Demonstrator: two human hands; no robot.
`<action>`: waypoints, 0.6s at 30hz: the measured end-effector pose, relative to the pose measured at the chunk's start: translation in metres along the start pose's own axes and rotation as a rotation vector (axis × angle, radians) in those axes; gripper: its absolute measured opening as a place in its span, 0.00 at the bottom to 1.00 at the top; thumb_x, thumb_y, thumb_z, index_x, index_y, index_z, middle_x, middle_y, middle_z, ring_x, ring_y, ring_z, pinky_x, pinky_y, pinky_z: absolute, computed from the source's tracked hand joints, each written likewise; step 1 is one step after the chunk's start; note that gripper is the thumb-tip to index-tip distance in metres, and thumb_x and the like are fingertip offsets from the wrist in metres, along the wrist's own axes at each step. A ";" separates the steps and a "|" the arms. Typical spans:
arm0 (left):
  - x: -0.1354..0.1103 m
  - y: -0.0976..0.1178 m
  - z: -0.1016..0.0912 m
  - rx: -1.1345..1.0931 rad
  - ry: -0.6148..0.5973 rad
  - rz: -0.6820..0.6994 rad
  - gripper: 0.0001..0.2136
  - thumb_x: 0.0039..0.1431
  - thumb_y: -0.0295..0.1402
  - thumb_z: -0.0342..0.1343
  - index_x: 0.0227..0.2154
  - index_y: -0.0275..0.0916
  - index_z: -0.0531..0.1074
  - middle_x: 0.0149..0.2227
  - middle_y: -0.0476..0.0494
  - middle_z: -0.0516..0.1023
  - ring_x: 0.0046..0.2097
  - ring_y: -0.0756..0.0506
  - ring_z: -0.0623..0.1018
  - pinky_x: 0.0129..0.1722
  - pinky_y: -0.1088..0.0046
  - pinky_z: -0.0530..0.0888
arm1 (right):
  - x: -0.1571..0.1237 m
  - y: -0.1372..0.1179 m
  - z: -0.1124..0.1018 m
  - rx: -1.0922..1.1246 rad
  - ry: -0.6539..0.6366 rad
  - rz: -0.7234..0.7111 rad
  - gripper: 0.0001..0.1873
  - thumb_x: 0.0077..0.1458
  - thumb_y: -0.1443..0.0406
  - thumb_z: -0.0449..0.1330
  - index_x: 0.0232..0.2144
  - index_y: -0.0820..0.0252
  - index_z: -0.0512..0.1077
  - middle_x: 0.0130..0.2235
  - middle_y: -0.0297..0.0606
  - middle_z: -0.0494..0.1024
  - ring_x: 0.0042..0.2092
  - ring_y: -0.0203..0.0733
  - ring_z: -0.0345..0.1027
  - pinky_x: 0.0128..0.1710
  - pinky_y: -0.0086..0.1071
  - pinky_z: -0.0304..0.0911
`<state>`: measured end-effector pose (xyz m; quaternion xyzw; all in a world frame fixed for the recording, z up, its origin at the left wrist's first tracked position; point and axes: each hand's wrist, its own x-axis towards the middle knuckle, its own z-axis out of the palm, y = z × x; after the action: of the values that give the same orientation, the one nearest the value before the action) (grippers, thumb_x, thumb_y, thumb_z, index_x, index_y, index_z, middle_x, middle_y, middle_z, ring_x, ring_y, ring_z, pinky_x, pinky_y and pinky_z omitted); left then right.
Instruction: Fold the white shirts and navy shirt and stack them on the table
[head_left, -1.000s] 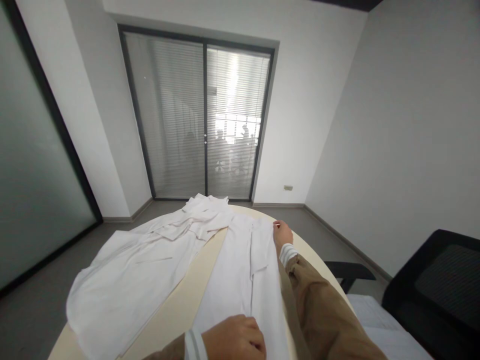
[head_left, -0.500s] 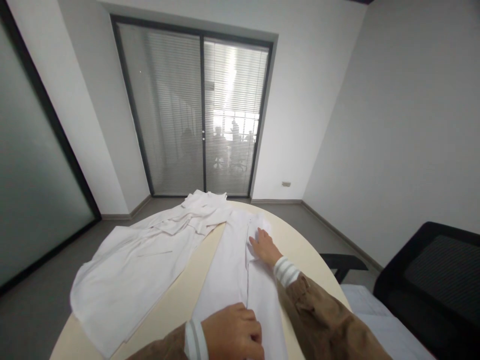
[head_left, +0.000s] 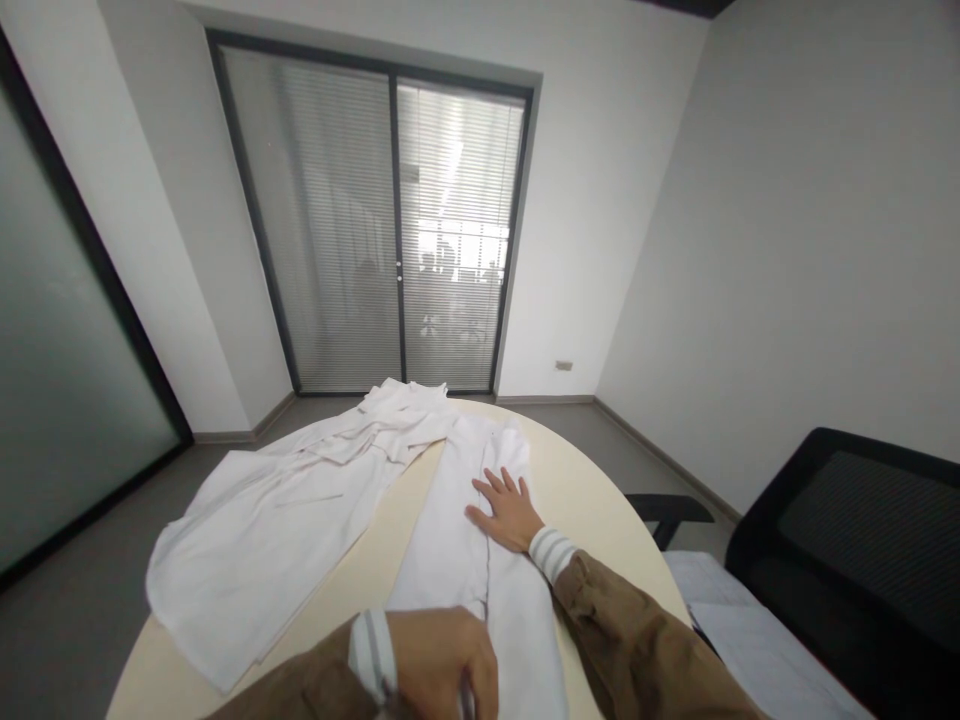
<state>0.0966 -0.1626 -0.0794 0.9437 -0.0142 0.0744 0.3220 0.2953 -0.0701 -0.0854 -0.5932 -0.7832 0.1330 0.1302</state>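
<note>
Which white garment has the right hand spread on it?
The narrow garment, on the right: the right hand lies across it. The wide garment, left, has no hand on it.

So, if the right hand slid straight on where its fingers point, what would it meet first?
Past the right garment beneath it, the right hand would probably meet the left garment first, though depth is unclear.

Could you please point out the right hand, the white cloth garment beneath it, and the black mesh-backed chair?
Right hand (head_left: 513, 517), head view: back of the hand.
White cloth garment (head_left: 444, 535), head view: its left part.
Black mesh-backed chair (head_left: 877, 535), head view: the backrest's mesh.
</note>
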 end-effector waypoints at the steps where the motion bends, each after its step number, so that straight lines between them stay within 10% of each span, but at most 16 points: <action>1: -0.003 0.005 -0.010 -0.128 0.020 0.021 0.12 0.56 0.41 0.65 0.23 0.39 0.79 0.30 0.51 0.82 0.31 0.52 0.80 0.36 0.80 0.73 | 0.000 0.001 -0.001 0.000 0.003 -0.010 0.38 0.60 0.39 0.46 0.66 0.49 0.58 0.71 0.42 0.49 0.71 0.62 0.30 0.65 0.61 0.25; 6: -0.011 0.024 -0.028 -0.048 0.243 -0.108 0.19 0.57 0.54 0.59 0.32 0.43 0.82 0.41 0.44 0.81 0.45 0.45 0.78 0.54 0.66 0.69 | 0.003 0.009 -0.005 -0.005 -0.001 -0.048 0.36 0.62 0.40 0.45 0.64 0.48 0.60 0.70 0.40 0.51 0.71 0.58 0.34 0.66 0.58 0.28; 12: -0.012 0.022 -0.002 0.255 0.093 -0.285 0.36 0.52 0.54 0.62 0.63 0.53 0.62 0.68 0.41 0.58 0.68 0.25 0.53 0.62 0.31 0.47 | 0.005 0.010 -0.007 -0.041 -0.038 -0.023 0.33 0.66 0.44 0.36 0.66 0.45 0.56 0.71 0.35 0.49 0.72 0.54 0.32 0.67 0.56 0.27; 18: -0.008 0.033 -0.009 0.254 0.100 -0.216 0.21 0.62 0.48 0.54 0.57 0.53 0.69 0.65 0.44 0.64 0.65 0.31 0.62 0.63 0.44 0.61 | 0.000 0.002 -0.006 -0.099 -0.111 0.006 0.34 0.66 0.46 0.36 0.69 0.46 0.49 0.72 0.34 0.41 0.72 0.59 0.26 0.67 0.58 0.26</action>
<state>0.0846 -0.1834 -0.0535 0.9680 0.1129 0.0871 0.2067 0.2995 -0.0690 -0.0807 -0.5929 -0.7931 0.1275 0.0566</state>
